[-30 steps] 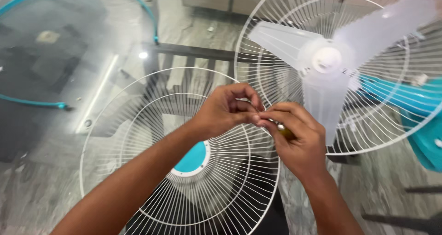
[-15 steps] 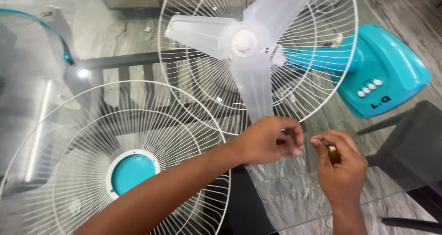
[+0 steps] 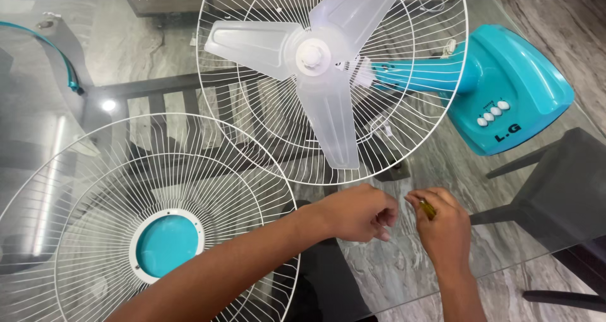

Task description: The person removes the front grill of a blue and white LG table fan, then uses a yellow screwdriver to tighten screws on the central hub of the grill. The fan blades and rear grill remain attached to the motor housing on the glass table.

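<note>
Two hands meet low over the glass table, just below the rim of the rear fan guard. Your left hand is curled into a loose fist, fingertips tucked under; whether it pinches anything you cannot tell. Your right hand is closed around a small yellow-green screwdriver handle, its tip hidden behind your fingers. Between the hands lies a narrow gap; bare glass runs on toward the near table edge at the lower right. That guard cradles three translucent blades on a white hub. The loose front guard, with its teal centre disc, lies flat at the left, cut off by the frame and crossed by your forearm. Behind, the teal fan base lies tipped, beside a dark chair.
</note>
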